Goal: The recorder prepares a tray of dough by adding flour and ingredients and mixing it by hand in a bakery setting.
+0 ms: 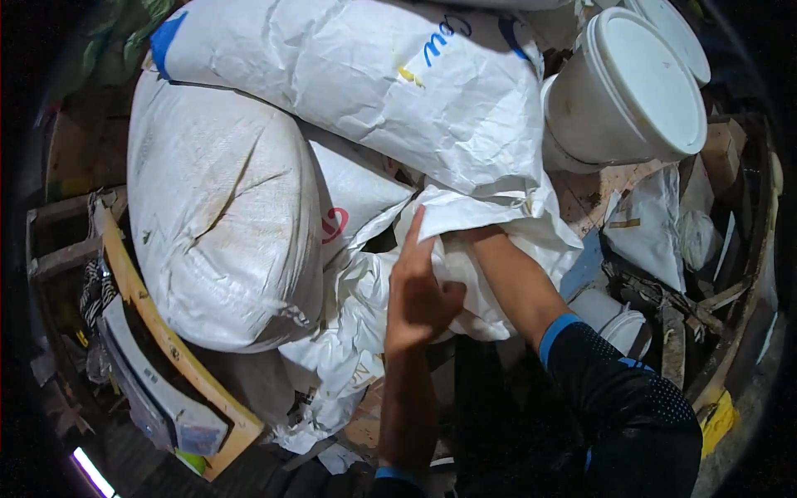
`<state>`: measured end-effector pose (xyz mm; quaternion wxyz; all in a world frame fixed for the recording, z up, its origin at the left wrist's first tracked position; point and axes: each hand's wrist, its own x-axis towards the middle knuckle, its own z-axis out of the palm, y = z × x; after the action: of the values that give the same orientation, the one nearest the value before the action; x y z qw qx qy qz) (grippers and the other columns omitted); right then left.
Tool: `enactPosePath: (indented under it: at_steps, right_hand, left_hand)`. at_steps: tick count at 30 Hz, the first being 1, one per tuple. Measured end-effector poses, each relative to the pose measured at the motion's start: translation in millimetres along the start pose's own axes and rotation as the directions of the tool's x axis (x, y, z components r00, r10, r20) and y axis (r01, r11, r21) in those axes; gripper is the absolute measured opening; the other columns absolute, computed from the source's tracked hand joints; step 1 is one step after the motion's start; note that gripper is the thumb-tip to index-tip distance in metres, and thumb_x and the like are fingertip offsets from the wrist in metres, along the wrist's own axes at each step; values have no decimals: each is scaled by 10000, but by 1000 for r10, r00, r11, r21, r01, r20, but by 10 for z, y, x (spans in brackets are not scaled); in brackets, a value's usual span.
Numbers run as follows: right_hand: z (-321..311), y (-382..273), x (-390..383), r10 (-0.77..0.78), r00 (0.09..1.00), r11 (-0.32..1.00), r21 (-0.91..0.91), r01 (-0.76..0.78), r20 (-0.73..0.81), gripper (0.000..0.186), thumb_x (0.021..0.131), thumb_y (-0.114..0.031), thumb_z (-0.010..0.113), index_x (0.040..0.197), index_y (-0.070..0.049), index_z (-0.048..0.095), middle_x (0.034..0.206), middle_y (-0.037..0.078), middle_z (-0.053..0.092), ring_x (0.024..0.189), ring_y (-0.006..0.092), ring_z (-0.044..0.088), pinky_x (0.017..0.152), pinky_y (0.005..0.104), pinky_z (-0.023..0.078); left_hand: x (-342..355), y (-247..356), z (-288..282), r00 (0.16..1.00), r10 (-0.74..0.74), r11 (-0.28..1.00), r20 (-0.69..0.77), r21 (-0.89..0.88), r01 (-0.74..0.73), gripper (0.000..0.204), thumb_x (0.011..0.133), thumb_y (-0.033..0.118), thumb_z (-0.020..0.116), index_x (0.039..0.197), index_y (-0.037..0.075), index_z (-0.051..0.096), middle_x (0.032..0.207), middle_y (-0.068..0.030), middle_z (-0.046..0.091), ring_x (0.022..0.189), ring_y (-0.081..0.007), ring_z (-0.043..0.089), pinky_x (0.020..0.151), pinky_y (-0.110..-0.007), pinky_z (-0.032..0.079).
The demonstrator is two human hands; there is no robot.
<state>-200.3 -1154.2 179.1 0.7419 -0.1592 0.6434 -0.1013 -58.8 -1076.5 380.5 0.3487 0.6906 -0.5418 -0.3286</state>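
Note:
The mouth of a crumpled white sack (498, 209) lies between my two hands. My left hand (419, 295) is at its left edge, index finger stretched up against the folded lip and thumb standing apart. Its other fingers are partly hidden. My right hand is out of sight inside the sack; only the bare forearm (519, 282) and dark sleeve show. Whatever its fingers touch is hidden. Just beyond lies a long white paper sack (357, 75) with blue writing. To the left bulges a full white woven sack (224, 216), with another white sack (353, 183) wedged behind it.
A lidded white bucket (581, 108) stands at the far right, and a smaller white tub (618, 328) lies below it. Wooden scraps (674, 340) and a plastic bag (647, 220) crowd the right. A curved yellow-edged board (158, 324) leans at the left.

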Motion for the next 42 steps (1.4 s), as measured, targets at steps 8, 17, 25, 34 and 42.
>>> enactPosePath:
  at_steps: [8,17,25,34,42]
  right_hand:
    - [79,25,-31,82,996,960,-264,-89,-39,234,869,-301,531,990,-113,600,633,73,516,384,157,445,330,263,337]
    - [-922,1210,1264,94,944,994,82,-72,-316,195,896,-274,428,942,-145,566,691,76,530,445,208,454,354,365,356]
    - [-929,1550,2189,-158,912,987,-76,139,-379,199,897,-255,414,933,-135,568,717,88,559,511,235,499,428,392,410]
    - [-950,2160,2111,-594,760,796,-329,507,-266,204,880,-247,440,950,-112,576,719,98,577,583,254,543,516,398,448]
    - [-1314,1359,2863,-874,470,463,-505,728,-123,214,865,-240,464,965,-92,583,721,106,592,647,271,583,593,403,482]
  left_hand:
    - [31,-103,107,1000,-2,1000,14,14,2,619,582,32,543,1189,-74,485,1393,-277,348,1211,-427,442,1003,-395,392]
    - [277,133,12,997,65,997,49,38,-67,597,558,20,545,1143,-84,492,1318,-360,382,1165,-470,469,975,-432,414]
    - [93,117,130,977,-145,987,156,-43,154,596,589,23,531,1183,-26,530,1447,-195,317,1202,-391,478,952,-412,447]
    - [38,118,156,989,-108,994,99,25,106,617,575,40,554,1190,-15,529,1425,-222,297,1287,-400,369,1011,-426,391]
    - [232,68,219,990,-46,997,133,-53,53,621,540,-5,609,1152,90,558,1342,-313,313,1217,-438,412,964,-432,428]
